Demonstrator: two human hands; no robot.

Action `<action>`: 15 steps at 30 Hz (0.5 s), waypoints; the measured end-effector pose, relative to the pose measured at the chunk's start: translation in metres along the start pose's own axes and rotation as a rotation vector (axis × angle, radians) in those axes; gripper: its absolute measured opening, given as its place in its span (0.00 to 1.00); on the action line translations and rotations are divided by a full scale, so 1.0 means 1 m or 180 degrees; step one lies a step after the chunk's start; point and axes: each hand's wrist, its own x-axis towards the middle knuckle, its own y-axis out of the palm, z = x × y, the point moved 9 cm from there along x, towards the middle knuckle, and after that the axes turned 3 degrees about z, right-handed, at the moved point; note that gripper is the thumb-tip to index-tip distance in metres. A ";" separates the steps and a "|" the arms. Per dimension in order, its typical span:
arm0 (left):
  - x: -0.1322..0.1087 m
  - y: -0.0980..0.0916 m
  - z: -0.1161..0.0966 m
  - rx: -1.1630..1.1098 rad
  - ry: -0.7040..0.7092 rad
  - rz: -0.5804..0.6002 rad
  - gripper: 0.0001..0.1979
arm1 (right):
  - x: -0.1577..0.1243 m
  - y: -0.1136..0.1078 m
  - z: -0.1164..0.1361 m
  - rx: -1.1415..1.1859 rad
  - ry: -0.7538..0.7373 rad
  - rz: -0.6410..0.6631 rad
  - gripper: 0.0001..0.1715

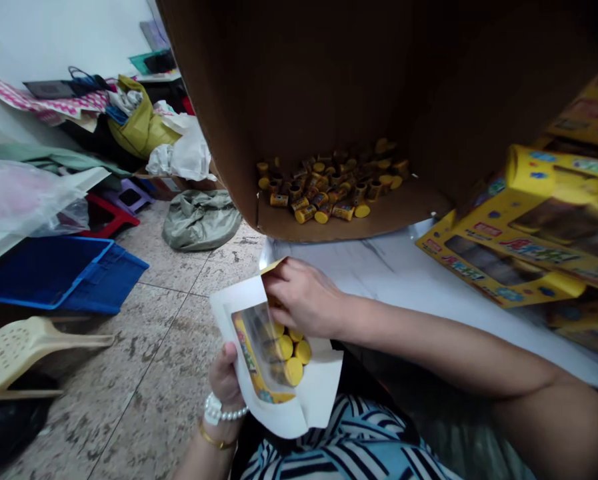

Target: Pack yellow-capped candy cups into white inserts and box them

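Observation:
An opened cardboard packaging box point(249, 293) with flaps spread, white inside, lies tilted over my lap. Several small yellow-capped tubes point(293, 371) sit in it behind a clear window. My left hand point(227, 377) grips the box's lower left side, thumb along the edge and the other fingers hidden beneath. Bent over the upper part of the box, my right hand point(306, 297) has its fingers curled inside. What those fingers hold, if anything, is hidden.
A large brown carton point(319, 230), open toward me, holds a loose heap of yellow-capped tubes point(329, 187). Printed yellow boxes point(509, 263) are stacked at right on a white surface point(379, 273). At left are a blue crate point(103, 287), a cream plastic stool point(13, 353) and a grey-green bag point(201, 220).

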 end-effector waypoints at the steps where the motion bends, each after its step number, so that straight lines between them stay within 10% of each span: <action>1: 0.000 0.002 0.001 -0.0063 -0.0065 0.0123 0.21 | -0.002 -0.005 -0.004 0.0002 0.0004 -0.0027 0.12; 8: 0.005 -0.002 -0.013 -0.0216 0.0048 0.0414 0.26 | -0.052 -0.123 -0.130 -0.1683 0.2259 -0.0860 0.18; 15: 0.008 -0.002 -0.001 0.0020 -0.0075 0.0228 0.25 | -0.077 -0.114 -0.220 -0.1764 0.2272 -0.0599 0.24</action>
